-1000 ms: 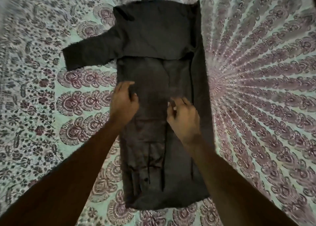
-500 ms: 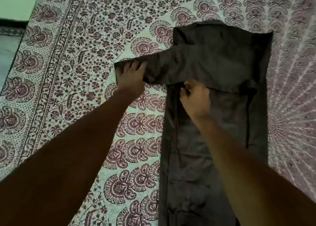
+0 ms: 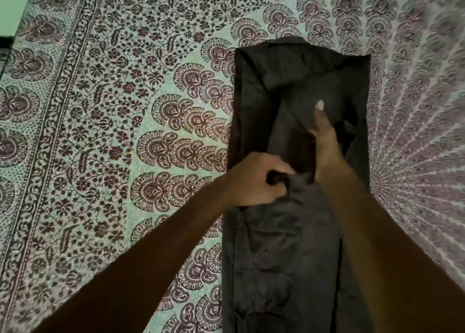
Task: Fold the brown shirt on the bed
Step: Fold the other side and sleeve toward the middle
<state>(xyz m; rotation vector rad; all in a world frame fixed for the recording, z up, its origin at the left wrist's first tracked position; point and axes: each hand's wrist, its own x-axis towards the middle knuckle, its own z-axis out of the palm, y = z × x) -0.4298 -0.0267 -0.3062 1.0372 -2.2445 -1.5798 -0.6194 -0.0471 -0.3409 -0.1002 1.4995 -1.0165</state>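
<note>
Floor strip: a dark band and a pale green patch (image 3: 12, 3) show at the far left edge, past the bedsheet's border.
Bedsheet: a pale sheet (image 3: 105, 111) printed with maroon paisley and flower motifs covers the bed; on the right the print fans out in long rays.
Left arm: comes in from the lower left, bare, angled up and to the right toward the shirt's near-left edge.
Left hand: the left hand (image 3: 254, 179) sits knuckles up at the shirt's left side, fingers curled tight, pinching a bunched piece of dark cloth between thumb and fingers.
Shirt: the brown shirt (image 3: 284, 252) lies flat on the sheet, right of centre, as 1 long narrow strip running from the near edge away from the person, its sides folded in; 1 sleeve lies diagonally across the upper part.
Right hand: the right hand (image 3: 324, 141) rests on the shirt's middle, just beyond the left hand, 1 finger stretched straight and pressing the sleeve fold flat; how its other fingers lie I cannot tell.
Right arm: enters from the lower right and crosses over the shirt's lower right part.
</note>
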